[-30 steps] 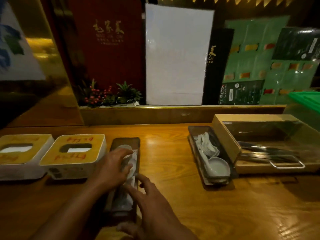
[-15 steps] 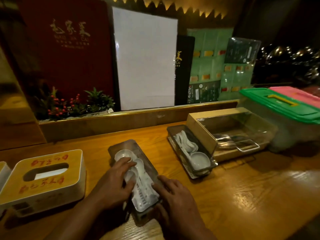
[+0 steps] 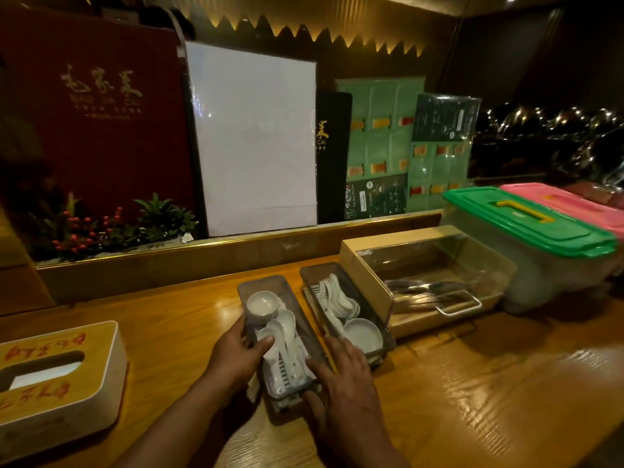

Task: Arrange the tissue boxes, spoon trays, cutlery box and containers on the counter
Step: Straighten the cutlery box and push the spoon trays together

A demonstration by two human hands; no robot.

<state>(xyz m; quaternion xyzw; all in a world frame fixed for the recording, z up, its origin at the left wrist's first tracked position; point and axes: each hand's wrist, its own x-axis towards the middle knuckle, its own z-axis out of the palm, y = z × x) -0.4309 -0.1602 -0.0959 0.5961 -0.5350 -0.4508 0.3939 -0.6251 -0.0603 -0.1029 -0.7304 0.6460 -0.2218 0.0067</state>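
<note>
The wooden table (image 3: 472, 393) filled the lower frame. At right sat the green-lidded container (image 3: 530, 228), then the cutlery box (image 3: 425, 278). At centre, both hands, left hand (image 3: 236, 356) and right hand (image 3: 344, 376), clasped the near spoon tray (image 3: 270, 292), just beside the second spoon tray (image 3: 378, 325). A tissue box (image 3: 50, 376) lay lower left.

- A restaurant service counter (image 3: 472, 383), dimly lit.
- Menus (image 3: 98, 130) stand propped along the back ledge, one red with gold characters.
- Spoon trays (image 3: 337, 315), a cutlery box (image 3: 422, 275) and a tissue box (image 3: 60, 373) sit out, probably for diners.
</note>
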